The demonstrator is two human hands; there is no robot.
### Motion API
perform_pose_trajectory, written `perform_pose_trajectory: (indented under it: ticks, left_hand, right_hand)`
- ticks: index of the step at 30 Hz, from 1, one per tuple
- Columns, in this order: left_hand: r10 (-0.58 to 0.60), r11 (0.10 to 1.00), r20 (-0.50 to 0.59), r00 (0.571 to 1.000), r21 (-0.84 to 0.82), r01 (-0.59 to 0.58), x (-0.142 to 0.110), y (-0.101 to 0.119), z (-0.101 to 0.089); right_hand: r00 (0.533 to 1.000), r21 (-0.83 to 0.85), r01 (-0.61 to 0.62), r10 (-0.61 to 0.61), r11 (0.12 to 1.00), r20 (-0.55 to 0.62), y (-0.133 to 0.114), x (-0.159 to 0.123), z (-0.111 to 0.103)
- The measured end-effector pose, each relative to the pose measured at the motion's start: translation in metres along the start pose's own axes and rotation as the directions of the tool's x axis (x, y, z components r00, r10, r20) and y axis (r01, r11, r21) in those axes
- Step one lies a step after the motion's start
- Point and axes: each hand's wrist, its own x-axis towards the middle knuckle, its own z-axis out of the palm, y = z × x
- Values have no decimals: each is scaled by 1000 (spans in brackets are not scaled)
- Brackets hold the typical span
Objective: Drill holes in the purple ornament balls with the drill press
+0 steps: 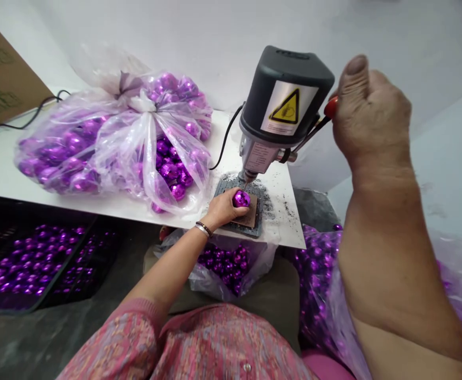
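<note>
My left hand (223,208) pinches a shiny purple ball (241,198) on a small brown block (251,217) atop the grey base plate (231,186) of a bench drill (282,105). The drill bit points down right at the top of the ball. My right hand (369,119) is raised at the drill's right side, fingers wrapped round its lever with the red knob (331,107). A bangle sits on my left wrist.
A big clear plastic bag (120,137) of purple balls lies on the white table (1,169) to the left. More purple balls fill a black crate (33,258) on the floor, a bag (226,264) under the table and another bag (321,264) at my right. Cardboard box at far left.
</note>
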Motion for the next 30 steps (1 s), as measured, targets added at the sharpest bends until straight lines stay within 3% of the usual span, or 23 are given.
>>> perform_pose_trajectory:
  ticks: [5, 10, 13, 16, 20, 23, 26, 28, 30]
  left_hand:
    - [-7, 1000, 12, 1000, -22, 7, -1, 0, 0]
    - [-33, 998, 6, 999, 46, 33, -1, 6, 1]
    - [-44, 994, -7, 999, 97, 45, -1, 7, 3]
    - [-35, 991, -16, 999, 129, 37, -2, 6, 3]
    - [-22, 990, -12, 1000, 137, 24, -2, 5, 3]
    - [-28, 992, -18, 999, 124, 30, -2, 5, 4]
    - [-33, 993, -22, 999, 109, 35, -1, 4, 5]
    - [-25, 994, -21, 999, 107, 27, -2, 4, 5]
    - [-17, 994, -24, 1000, 106, 19, -2, 3, 6]
  right_hand:
    - [994, -28, -37, 39, 999, 101, -3, 8, 6]
    - [999, -61, -33, 34, 998, 15, -8, -5, 0]
    - [999, -176, -6, -3, 984, -48, -7, -21, -5]
    - [992, -275, 12, -45, 961, -114, 0, -39, -5]
    - [982, -234, 72, -111, 970, -156, 19, -66, 6]
    - [928, -176, 250, -288, 952, -238, 38, -82, 20]
    - [809, -190, 440, -479, 878, -342, 55, -90, 32]
    - [753, -218, 503, -548, 836, -365, 60, -93, 37]
    - [733, -229, 528, -575, 818, -364, 63, -94, 40]
